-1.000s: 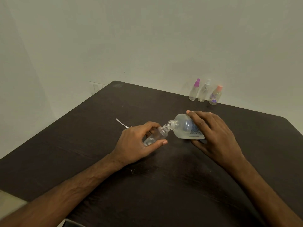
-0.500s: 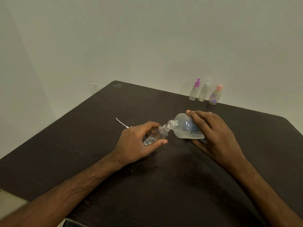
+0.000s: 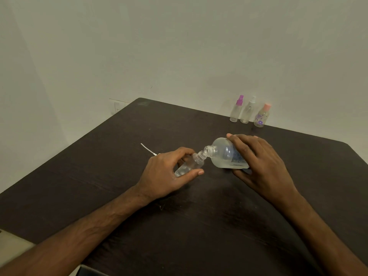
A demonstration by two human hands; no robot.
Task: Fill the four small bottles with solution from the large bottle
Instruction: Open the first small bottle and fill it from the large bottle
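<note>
A dark brown table (image 3: 95, 188) fills the lower half of the frame, its wood grain running from left to right. Its rounded far corner sits just above centre, with a pale smudge (image 3: 142, 103) on the top close by it, and a second corner shows at the right edge. A plain pale wall (image 3: 179, 46) takes up the upper half, and a faint vertical fold at the left marks a room corner. A white wall plate (image 3: 118, 106) is low on the wall, just left of the far corner, partly hidden by the table's edge. A beige surface (image 3: 12, 246) shows at lower left beyond the table. A dark thing (image 3: 87, 272) at the bottom edge is too cut off to identify.
</note>
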